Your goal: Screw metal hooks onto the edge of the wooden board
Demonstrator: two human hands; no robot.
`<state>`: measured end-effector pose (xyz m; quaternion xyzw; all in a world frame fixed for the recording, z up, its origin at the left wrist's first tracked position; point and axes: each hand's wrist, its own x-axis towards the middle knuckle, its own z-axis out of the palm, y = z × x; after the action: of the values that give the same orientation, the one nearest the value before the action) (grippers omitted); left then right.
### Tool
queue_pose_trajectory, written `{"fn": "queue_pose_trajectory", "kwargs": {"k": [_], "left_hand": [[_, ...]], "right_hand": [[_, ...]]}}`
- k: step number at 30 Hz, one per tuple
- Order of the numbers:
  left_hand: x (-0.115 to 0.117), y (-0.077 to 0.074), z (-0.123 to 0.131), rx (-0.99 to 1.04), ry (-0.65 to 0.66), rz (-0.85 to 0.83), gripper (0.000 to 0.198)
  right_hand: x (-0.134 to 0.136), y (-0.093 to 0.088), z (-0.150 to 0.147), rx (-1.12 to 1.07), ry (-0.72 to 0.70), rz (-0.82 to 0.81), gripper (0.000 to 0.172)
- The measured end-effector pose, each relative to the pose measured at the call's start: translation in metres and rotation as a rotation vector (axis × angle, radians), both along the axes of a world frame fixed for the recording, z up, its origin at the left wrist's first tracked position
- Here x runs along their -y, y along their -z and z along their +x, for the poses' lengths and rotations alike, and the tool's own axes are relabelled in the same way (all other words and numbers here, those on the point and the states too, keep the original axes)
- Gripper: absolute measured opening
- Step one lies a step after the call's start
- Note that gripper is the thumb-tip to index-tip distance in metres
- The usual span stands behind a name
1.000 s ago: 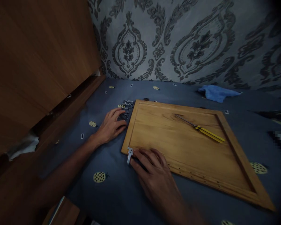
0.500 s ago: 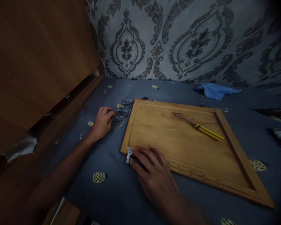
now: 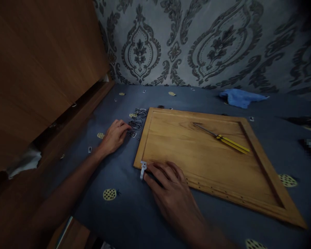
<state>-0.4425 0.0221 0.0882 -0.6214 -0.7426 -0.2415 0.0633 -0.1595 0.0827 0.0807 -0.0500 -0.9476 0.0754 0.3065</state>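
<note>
A framed wooden cabinet door [image 3: 197, 148] lies flat on the blue cloth. My right hand [image 3: 171, 193] rests over its near left edge, thumb and forefinger closed on a silver metal hinge [image 3: 143, 168] at the corner. Left of the door, my left hand [image 3: 116, 135] reaches down to the cloth with its fingertips pinched together beside several small dark metal parts [image 3: 136, 121]. Whatever the left fingertips hold, if anything, is too small to make out. A screwdriver with a yellow handle [image 3: 233, 143] lies across the door's inner panel.
A blue rag [image 3: 242, 97] lies towards the patterned wall [image 3: 171, 41]. Along the left stands a tall brown wooden panel [image 3: 46, 62] above a ledge, with torn whitish material [image 3: 26, 164] in the gap. Yellow pineapple prints dot the blue cloth [image 3: 93, 186].
My left fingers have shifted slightly to the right and drawn together near the small parts. The right hand stays on the hinge. The view has tilted a little.
</note>
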Motion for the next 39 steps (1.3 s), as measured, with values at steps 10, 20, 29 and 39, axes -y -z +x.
{"fn": "queue_pose_trajectory", "kwargs": {"k": [10, 20, 29, 39], "left_hand": [[-0.006, 0.0, 0.006, -0.058, 0.024, -0.04, 0.028], [-0.011, -0.004, 0.009, -0.083, -0.004, -0.115, 0.017], [-0.012, -0.01, 0.013, -0.074, -0.048, -0.147, 0.012], [-0.01, -0.016, 0.013, 0.027, -0.08, -0.054, 0.013]], "right_hand": [[0.001, 0.0, 0.002, 0.027, -0.004, -0.006, 0.023], [0.001, 0.001, 0.0, 0.043, 0.0, 0.003, 0.021], [0.0, 0.0, 0.002, 0.036, -0.007, 0.003, 0.022], [0.001, 0.0, 0.001, 0.042, -0.009, -0.007, 0.023]]}}
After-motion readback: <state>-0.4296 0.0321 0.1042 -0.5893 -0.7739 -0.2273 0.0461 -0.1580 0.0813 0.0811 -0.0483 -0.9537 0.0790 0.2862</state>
